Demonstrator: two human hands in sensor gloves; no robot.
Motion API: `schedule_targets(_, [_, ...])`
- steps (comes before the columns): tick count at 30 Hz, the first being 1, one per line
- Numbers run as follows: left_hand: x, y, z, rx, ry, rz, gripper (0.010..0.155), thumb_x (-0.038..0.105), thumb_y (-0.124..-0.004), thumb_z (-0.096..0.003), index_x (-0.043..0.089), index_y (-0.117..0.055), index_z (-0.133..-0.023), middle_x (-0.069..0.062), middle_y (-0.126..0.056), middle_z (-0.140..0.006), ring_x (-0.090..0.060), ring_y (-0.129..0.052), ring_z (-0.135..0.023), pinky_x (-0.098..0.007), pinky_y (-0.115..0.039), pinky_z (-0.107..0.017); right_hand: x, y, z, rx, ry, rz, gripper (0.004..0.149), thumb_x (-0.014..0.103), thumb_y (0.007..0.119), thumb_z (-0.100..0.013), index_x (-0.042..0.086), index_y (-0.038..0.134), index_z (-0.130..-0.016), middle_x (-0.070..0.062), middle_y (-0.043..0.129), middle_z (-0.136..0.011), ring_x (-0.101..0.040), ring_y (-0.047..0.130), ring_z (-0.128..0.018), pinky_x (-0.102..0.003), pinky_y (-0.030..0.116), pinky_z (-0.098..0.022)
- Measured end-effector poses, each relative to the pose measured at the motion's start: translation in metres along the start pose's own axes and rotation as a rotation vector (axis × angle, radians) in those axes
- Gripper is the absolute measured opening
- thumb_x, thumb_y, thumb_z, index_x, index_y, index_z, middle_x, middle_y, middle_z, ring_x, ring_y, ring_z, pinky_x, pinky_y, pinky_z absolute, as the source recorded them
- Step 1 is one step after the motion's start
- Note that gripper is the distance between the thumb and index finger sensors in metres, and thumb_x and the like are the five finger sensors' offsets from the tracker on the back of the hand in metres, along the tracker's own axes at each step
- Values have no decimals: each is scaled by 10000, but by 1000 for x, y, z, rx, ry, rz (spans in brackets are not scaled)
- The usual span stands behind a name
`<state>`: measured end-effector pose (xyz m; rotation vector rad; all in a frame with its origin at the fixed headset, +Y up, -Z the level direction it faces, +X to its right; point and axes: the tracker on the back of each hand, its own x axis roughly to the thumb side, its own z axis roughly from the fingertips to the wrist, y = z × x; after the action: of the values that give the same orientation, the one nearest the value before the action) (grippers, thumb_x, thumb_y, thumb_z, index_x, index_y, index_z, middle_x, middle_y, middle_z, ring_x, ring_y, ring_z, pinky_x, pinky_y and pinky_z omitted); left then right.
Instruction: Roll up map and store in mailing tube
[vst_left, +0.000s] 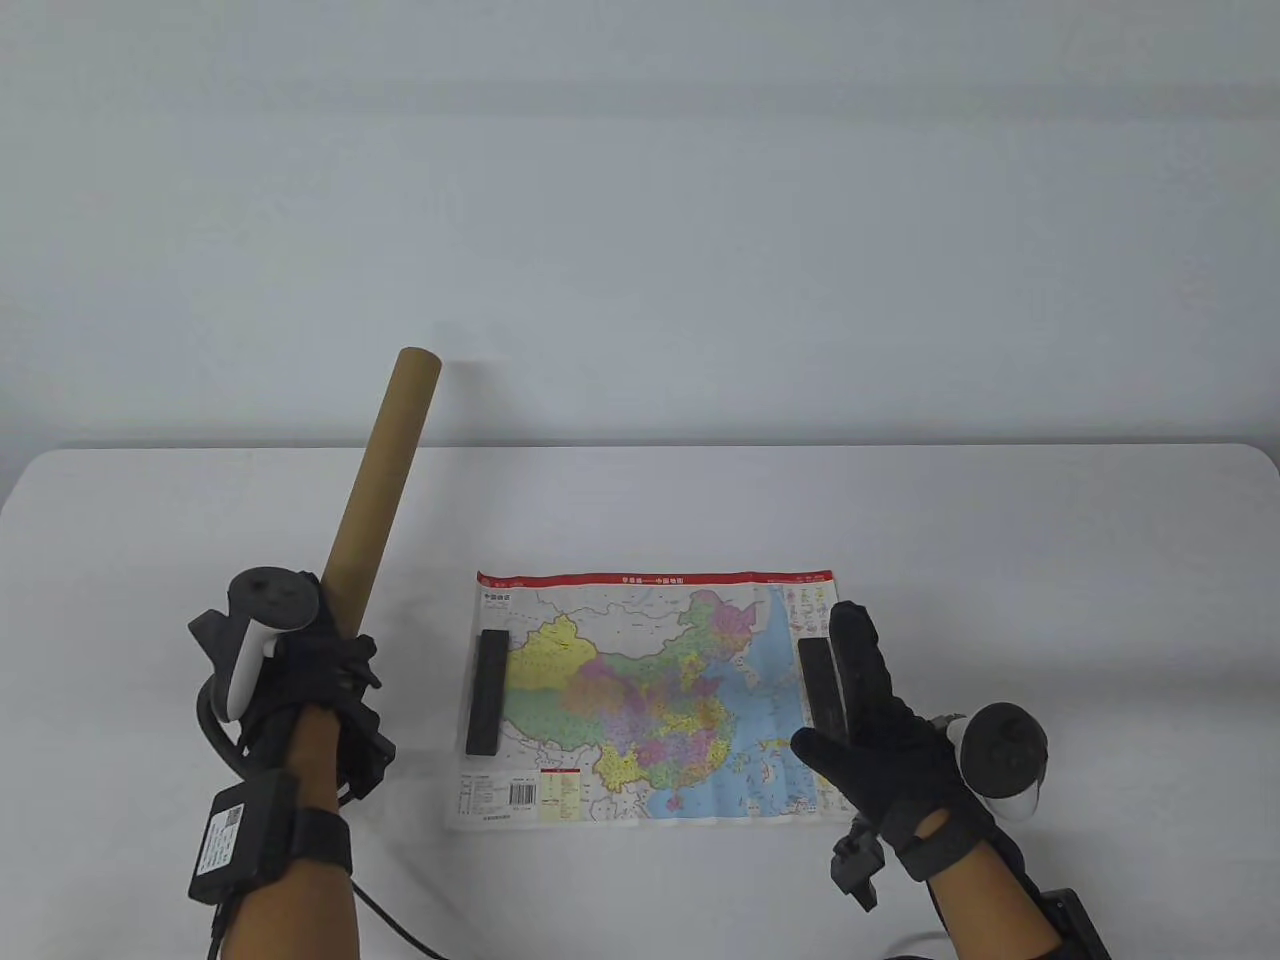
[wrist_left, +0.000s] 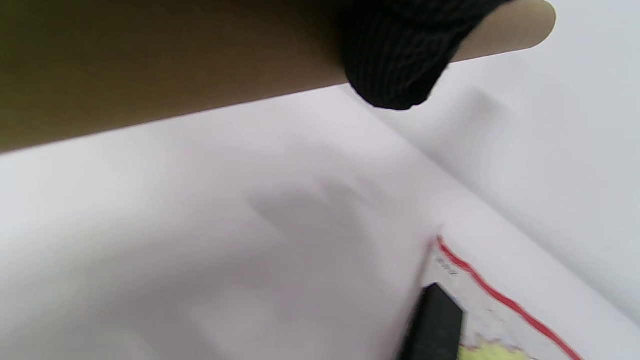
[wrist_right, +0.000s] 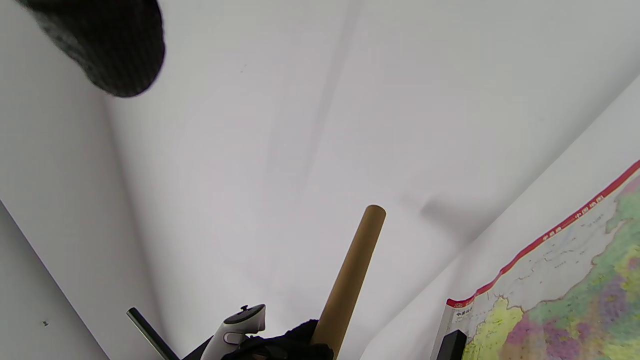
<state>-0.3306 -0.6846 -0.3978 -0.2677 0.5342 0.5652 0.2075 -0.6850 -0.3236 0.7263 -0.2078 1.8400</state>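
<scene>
Map (vst_left: 650, 700) is lying flat and unrolled at table (vst_left: 640, 500) centre, pinned by two black bar weights: one at its 9 o'clock edge (vst_left: 487, 692), one at 3 o'clock (vst_left: 823, 685). Left hand (vst_left: 320, 680) is gripping the mailing tube (vst_left: 380, 490), fingers clamped round its lower end, tube tilting up toward 1 o'clock, clear of the map. Right hand (vst_left: 880, 730) is lying fingers apart beside the 3 o'clock weight, touching it. Progress: early. Weights not yet off, rolling and insertion both outstanding.
</scene>
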Motion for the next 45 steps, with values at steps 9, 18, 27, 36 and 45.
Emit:
schedule_targets(9, [-26, -29, -31, -7, 165, -81, 853, 380, -838, -485, 355, -209, -1060, -54, -437, -1129, -386, -734, -981, -520, -648, -766, -5, 7, 0, 42, 26, 32, 991, 629, 754, -554, 119, 131, -1131, -252, 73, -1134, -618, 129, -988, -719, 258, -635])
schedule_targets(18, [-26, -47, -42, 28, 210, -143, 843, 376, -840, -484, 356, -223, -1059, -58, -442, -1125, -398, -718, -979, -515, -647, -764, -5, 9, 0, 56, 40, 43, 986, 627, 756, -554, 118, 143, -1134, -256, 85, -1136, -621, 157, -986, -720, 264, -635])
schedule_targets(27, [-29, -54, -42, 59, 230, -172, 838, 409, -853, -475, 354, -257, -1061, -58, -478, -1114, -354, -675, -979, -469, -653, -767, -6, 10, -1, 65, 39, 47, 981, 622, 760, -554, 118, 151, -1135, -262, 97, -1136, -627, 165, -984, -720, 270, -634])
schedule_targets(36, [-28, -58, -42, 81, 243, -216, 844, 456, -831, -473, 352, -233, -1059, -43, -466, -1122, -347, -647, -1027, -478, -626, -778, -5, 12, -1, 82, 38, 56, 979, 619, 760, -555, 114, 155, -1135, -268, 104, -1134, -634, 173, -979, -721, 275, -630])
schedule_targets(45, [-20, -45, -28, 118, 211, -216, 902, 548, -849, -437, 389, -215, -1059, -5, -376, -1150, -367, -485, -1094, -518, -509, -814, -7, 17, -4, 98, 72, 60, 978, 615, 769, -556, 119, 162, -1141, -265, 101, -1139, -631, 173, -986, -721, 270, -637])
